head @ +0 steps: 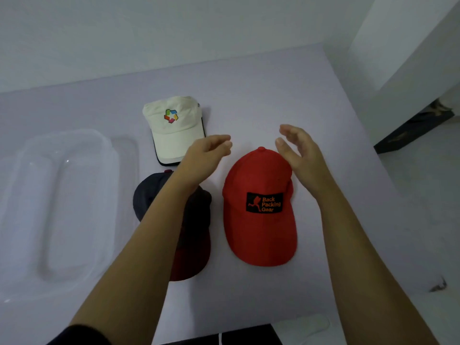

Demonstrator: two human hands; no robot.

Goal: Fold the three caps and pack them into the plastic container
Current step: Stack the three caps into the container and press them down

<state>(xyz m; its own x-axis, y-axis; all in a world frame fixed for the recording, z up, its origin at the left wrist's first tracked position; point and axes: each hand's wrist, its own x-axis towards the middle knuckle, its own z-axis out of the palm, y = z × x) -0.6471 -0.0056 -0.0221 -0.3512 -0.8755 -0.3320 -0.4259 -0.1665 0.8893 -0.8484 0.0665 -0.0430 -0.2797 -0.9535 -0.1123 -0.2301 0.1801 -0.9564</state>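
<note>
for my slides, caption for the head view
Left hand and right hand hover open by red cap; white cap, dark cap, container alongside.

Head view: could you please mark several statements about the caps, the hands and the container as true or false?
1. The red cap carries a black patch reading "Back Packing Gear". True.
2. The left hand grips the cream cap. False: it is open and holds nothing.
3. The clear plastic container lies left of the caps, with no cap inside. True.
4. The right hand pinches the red cap's brim. False: it is open, near the crown.
5. The left forearm hides part of the dark cap. True.
</note>
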